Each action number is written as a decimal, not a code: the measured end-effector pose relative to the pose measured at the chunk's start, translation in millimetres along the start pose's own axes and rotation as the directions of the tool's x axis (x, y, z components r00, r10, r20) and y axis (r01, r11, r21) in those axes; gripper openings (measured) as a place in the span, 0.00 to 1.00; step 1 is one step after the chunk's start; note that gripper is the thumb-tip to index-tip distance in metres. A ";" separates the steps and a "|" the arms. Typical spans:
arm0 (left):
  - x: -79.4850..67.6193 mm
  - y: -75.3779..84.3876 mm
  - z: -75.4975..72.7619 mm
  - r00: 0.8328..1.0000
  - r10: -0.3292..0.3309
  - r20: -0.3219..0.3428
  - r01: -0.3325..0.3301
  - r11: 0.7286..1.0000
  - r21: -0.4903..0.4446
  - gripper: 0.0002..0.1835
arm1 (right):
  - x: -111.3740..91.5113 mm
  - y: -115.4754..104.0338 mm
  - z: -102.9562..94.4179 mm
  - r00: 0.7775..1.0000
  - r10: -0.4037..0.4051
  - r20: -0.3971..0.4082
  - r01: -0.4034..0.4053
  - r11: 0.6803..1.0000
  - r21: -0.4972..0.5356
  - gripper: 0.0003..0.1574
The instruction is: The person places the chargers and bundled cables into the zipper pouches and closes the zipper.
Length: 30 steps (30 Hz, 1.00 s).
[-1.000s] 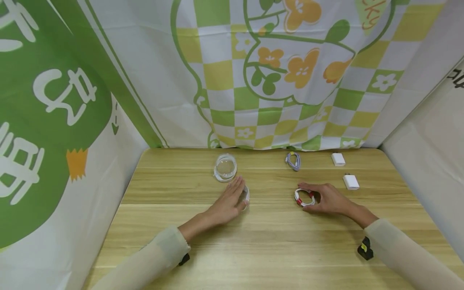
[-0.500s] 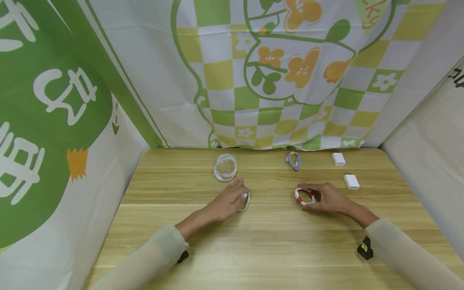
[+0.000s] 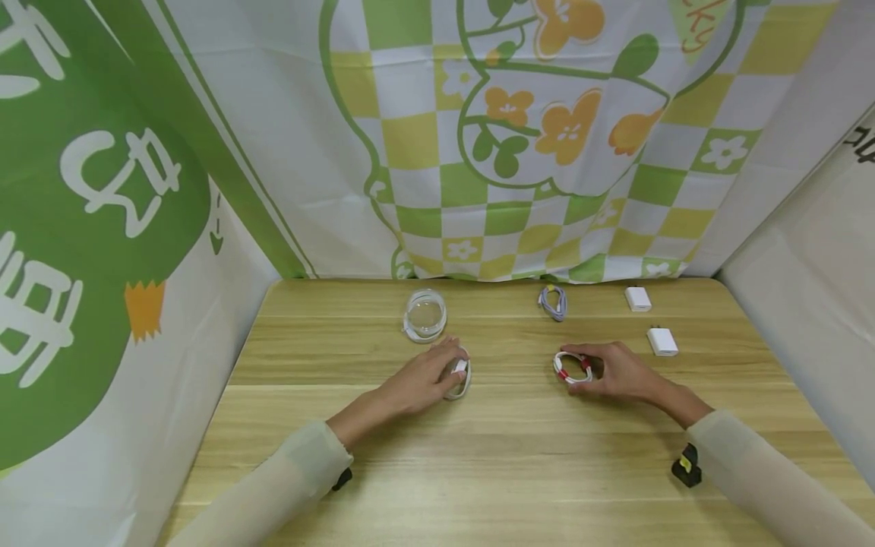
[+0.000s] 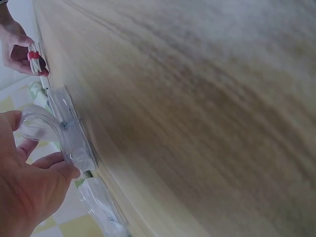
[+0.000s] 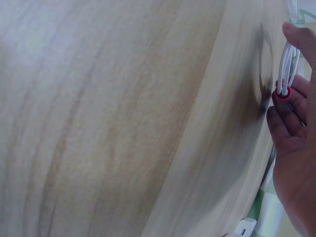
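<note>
My left hand (image 3: pixel 424 376) holds a coiled cable in clear packaging (image 3: pixel 466 384) near the table's middle. In the left wrist view, its thumb and fingers are around a curved translucent part of this coil (image 4: pixel 74 140). A small white piece shows inside the ring by my thumb. My right hand (image 3: pixel 618 372) grips a white cable coil with red ties (image 3: pixel 562 374) between thumb and fingers. The right wrist view shows this white coil (image 5: pixel 285 66) upright, apart from its shadow on the table. Fingers hide part of both coils.
On the wooden table (image 3: pixel 506 471), another clear-packed coil (image 3: pixel 412 334) lies behind my left hand. A purple cable (image 3: pixel 560 308) with a yellow tie is at the back. Two white charger plugs (image 3: pixel 639 299) lie at right. A patterned curtain (image 3: pixel 478 190) hangs behind the table.
My left hand has drawn back slightly and its fingers have curled in, baring more of its coil and the small white piece. My right hand stays nearly in place, still holding its coil.
</note>
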<state>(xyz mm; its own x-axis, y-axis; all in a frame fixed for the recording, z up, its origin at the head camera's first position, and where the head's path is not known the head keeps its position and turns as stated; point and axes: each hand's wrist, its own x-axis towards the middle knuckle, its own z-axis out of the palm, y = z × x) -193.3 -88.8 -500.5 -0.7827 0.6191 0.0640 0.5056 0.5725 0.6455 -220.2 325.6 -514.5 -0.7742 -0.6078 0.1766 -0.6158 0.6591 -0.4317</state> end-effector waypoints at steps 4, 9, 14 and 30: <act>0.6 -2.6 0.4 1.000 0.003 -0.013 -0.003 1.000 -0.006 0.19 | 2.4 -2.2 -1.2 1.000 -0.010 -0.004 0.010 1.000 -0.003 0.44; 0.2 -3.9 -0.2 0.999 0.030 -0.025 -0.030 0.999 -0.021 0.22 | 7.0 -5.4 -2.7 0.999 -0.040 -0.022 0.040 0.999 -0.008 0.43; -0.5 -6.0 -1.8 1.000 0.025 -0.018 -0.026 0.999 -0.047 0.24 | 12.5 -12.0 -5.3 0.999 -0.036 -0.017 0.036 0.999 0.003 0.44; -2.5 -4.5 -7.9 0.999 0.053 -0.011 -0.053 0.998 -0.029 0.29 | 25.8 -28.8 -6.8 0.999 -0.028 0.019 0.027 0.998 0.051 0.44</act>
<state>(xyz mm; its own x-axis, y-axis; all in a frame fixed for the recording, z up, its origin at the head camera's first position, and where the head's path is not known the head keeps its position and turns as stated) -196.4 -97.2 -497.5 -0.7588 0.6426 0.1062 0.5358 0.5231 0.6628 -223.4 293.9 -491.5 -0.7534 -0.6347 0.1718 -0.6286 0.6186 -0.4713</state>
